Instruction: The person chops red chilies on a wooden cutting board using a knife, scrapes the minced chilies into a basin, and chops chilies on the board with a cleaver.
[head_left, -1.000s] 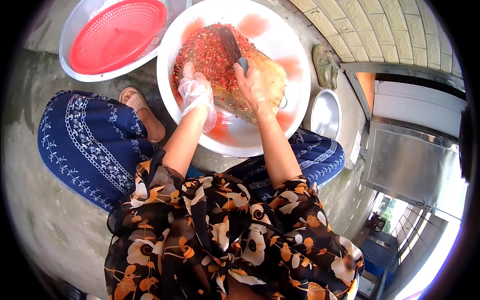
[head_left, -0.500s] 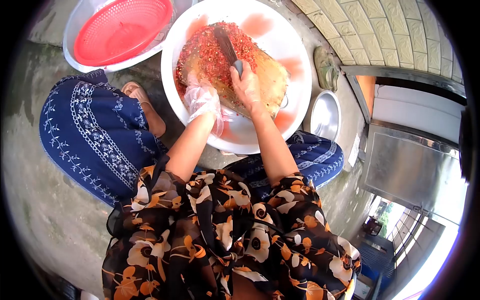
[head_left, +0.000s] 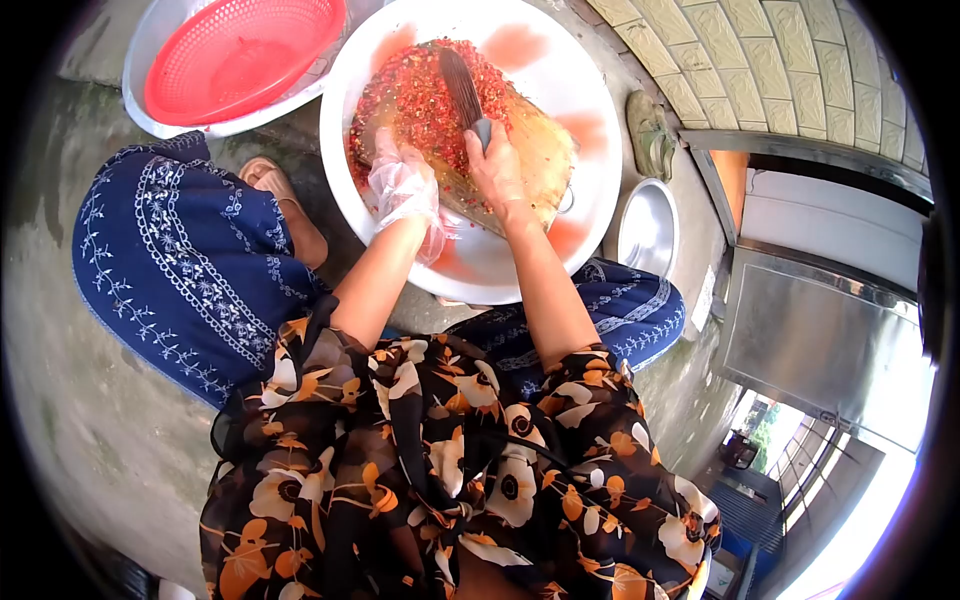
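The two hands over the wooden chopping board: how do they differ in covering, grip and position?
The left hand wears a clear plastic glove; the right hand is bare. The left hand lies on the chopped red chilli with nothing gripped; the right hand is closed around the dark knife. Both are over the wooden chopping board inside the white round basin.

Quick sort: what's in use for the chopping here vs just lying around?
In use:
right hand gripping the cleaver
left hand, in a clear plastic glove, at the pile's edge
chopped red chili
wooden board
white basin holding the board

Lying about:
red colander in a metal basin
small steel bowl
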